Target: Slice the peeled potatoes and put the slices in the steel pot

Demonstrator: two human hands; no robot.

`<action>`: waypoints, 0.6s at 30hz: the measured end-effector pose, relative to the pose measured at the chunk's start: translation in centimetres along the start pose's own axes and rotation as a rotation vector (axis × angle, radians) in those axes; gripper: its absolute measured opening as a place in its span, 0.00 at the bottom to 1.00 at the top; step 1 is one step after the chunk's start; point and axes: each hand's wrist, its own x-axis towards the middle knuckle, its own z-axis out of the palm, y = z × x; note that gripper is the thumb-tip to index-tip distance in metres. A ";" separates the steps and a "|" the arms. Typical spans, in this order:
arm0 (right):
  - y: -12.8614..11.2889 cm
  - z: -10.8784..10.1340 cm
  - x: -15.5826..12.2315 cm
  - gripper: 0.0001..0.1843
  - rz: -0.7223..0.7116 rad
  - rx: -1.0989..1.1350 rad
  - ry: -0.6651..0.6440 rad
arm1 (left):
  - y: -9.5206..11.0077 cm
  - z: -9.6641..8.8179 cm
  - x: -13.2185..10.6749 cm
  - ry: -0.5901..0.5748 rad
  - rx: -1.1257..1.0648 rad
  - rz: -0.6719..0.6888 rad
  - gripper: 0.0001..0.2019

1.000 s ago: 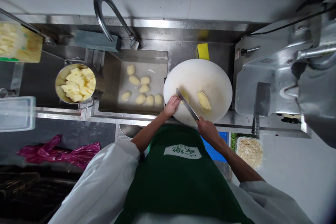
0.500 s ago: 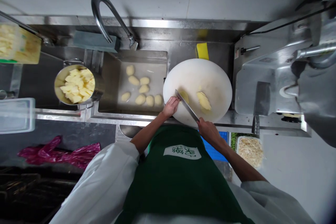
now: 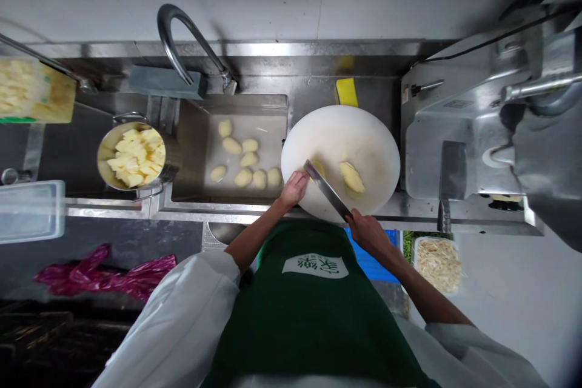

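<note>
A round white cutting board (image 3: 364,127) lies on the steel counter. My right hand (image 3: 367,231) is closed round the handle of a cleaver (image 3: 325,188), its blade slanting up and left across the board. My left hand (image 3: 294,188) curls its fingers onto a peeled potato piece (image 3: 319,168) right at the blade's tip. A second pile of cut potato (image 3: 351,176) lies to the right of the blade.
Several whole peeled potatoes (image 3: 243,160) sit in the sink (image 3: 273,109) under a curved tap (image 3: 182,42). A steel pot of cut potato (image 3: 131,154) stands to the left. A slicing machine (image 3: 477,133), yellow sponge (image 3: 346,92), clear tub (image 3: 30,209) and tray of shreds (image 3: 439,264) surround me.
The view has shifted slightly; both hands, the cleaver and the potato pieces keep almost the same places on the board.
</note>
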 end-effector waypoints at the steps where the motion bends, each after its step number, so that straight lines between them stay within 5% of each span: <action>1: 0.5 -0.1 -0.6 0.14 0.021 0.018 0.029 | 0.1 -0.4 0.2 0.024 -0.005 -0.021 0.12; 5: 2.6 0.4 -2.3 0.12 0.163 0.044 0.060 | -0.1 -3.2 2.8 0.037 -0.030 -0.120 0.12; 9: 3.3 2.1 -2.6 0.12 0.240 0.084 0.035 | -0.6 -5.0 6.8 -0.461 -0.036 0.098 0.21; 11: 3.1 2.8 -2.6 0.12 0.267 0.111 0.040 | -0.6 -5.1 7.6 -0.590 -0.008 0.139 0.24; 14: 2.2 3.0 -2.9 0.12 0.264 0.127 0.032 | -0.1 -4.6 6.5 -0.564 0.019 0.090 0.26; 18: 0.4 2.4 -3.6 0.13 0.200 0.156 0.021 | 0.8 -4.2 3.4 -0.304 0.009 -0.014 0.23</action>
